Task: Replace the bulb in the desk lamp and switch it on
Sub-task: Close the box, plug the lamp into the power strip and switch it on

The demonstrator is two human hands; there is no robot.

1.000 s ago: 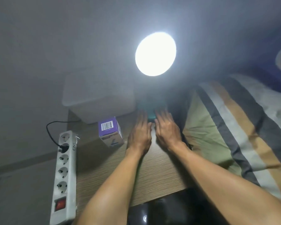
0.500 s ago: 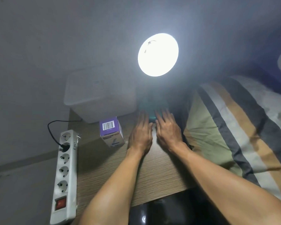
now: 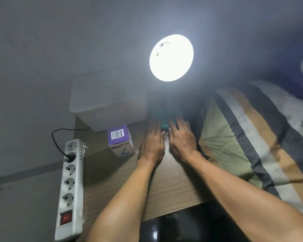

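I see the desk lamp (image 3: 166, 110) at the back of the counter (image 3: 129, 186), its head (image 3: 171, 57) lit and glaring. My left hand (image 3: 152, 142) and right hand (image 3: 182, 140) lie flat, fingers open, tips touching the teal base and gripping nothing. I judge the base stiff and weighty enough to steady from below; the bulb would be fragile. Glare hides bulb, neck and switch; the purple box (image 3: 120, 139) sits just left
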